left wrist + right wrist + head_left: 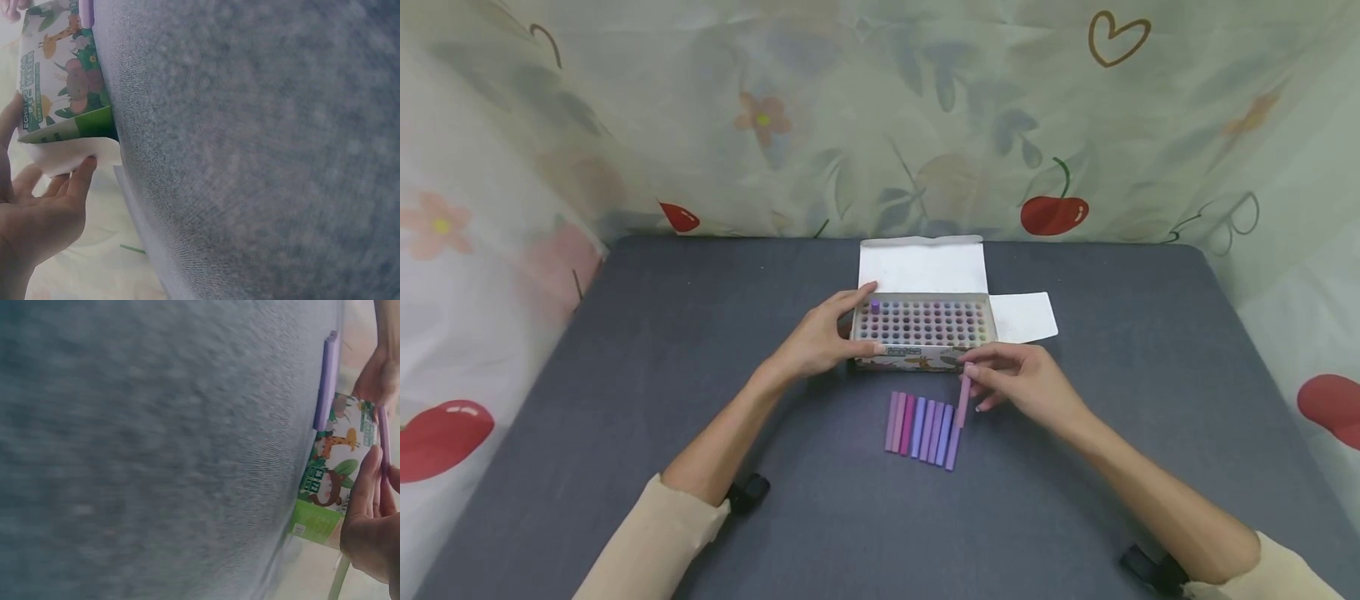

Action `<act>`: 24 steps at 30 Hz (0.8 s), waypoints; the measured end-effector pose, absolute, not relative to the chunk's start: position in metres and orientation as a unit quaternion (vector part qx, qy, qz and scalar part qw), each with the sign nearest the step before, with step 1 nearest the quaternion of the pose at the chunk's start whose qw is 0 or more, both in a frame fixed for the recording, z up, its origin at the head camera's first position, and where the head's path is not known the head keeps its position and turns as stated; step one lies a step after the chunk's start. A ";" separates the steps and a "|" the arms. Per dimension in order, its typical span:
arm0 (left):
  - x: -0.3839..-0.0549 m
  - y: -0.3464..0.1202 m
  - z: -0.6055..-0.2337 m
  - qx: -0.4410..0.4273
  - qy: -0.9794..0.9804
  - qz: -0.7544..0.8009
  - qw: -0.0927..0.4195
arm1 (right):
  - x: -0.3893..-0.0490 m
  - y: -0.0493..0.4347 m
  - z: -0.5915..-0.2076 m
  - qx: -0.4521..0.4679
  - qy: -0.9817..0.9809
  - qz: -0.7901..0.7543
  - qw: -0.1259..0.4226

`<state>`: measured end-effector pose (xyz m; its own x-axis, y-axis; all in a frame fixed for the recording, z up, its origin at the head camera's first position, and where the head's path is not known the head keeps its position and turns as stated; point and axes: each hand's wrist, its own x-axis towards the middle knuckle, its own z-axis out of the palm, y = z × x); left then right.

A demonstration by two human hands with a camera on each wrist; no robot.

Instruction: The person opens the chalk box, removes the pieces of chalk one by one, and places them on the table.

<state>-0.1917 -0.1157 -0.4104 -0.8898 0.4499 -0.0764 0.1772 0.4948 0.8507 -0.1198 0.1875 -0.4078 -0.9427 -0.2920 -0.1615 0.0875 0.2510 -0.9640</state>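
A printed cardboard box lies on the table, its lid folded back, with rows of round holes on top. One purple chalk stick pokes up from a hole at the far left corner. My left hand grips the box's left end, thumb at the front edge; in the left wrist view its fingertips touch the white side flap. My right hand pinches a pinkish-purple chalk stick before the box's front right corner. Beneath it lies a row of several purple, blue and pink chalk sticks.
The white lid leans back behind the box, and another white flap sticks out to the right. The dark grey table meets a printed curtain at its back edge. Each forearm wears a black strap.
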 end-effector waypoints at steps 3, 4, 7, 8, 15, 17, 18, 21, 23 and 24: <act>-0.192 -0.116 -0.411 0.184 0.852 0.468 0.145 | -0.117 0.190 -0.412 -0.062 0.774 -0.608 0.164; -0.193 -0.115 -0.411 0.184 0.852 0.467 0.145 | -0.116 0.191 -0.414 -0.058 0.772 -0.610 0.168; -0.193 -0.116 -0.411 0.185 0.854 0.463 0.145 | -0.114 0.193 -0.418 -0.048 0.768 -0.614 0.179; -0.193 -0.116 -0.411 0.186 0.855 0.462 0.145 | -0.113 0.194 -0.419 -0.045 0.765 -0.615 0.183; -0.193 -0.116 -0.410 0.186 0.859 0.453 0.146 | -0.107 0.198 -0.428 -0.026 0.751 -0.625 0.210; -0.193 -0.116 -0.410 0.185 0.860 0.453 0.147 | -0.105 0.199 -0.431 -0.027 0.746 -0.630 0.215; -0.193 -0.116 -0.410 0.184 0.860 0.453 0.147 | -0.104 0.199 -0.431 -0.026 0.743 -0.632 0.218; -0.193 -0.116 -0.410 0.184 0.859 0.455 0.147 | -0.103 0.199 -0.433 -0.019 0.739 -0.635 0.226; -0.193 -0.116 -0.410 0.184 0.859 0.456 0.146 | -0.102 0.199 -0.434 -0.011 0.737 -0.635 0.232; -0.193 -0.116 -0.410 0.184 0.859 0.455 0.146 | -0.102 0.200 -0.435 -0.008 0.736 -0.634 0.236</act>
<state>-0.1927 -0.1161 -0.4101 -0.8893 0.4496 -0.0834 0.1835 0.5179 0.8355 -0.1020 0.1995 -0.4346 -0.8889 -0.3106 -0.3368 0.2873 0.1948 -0.9378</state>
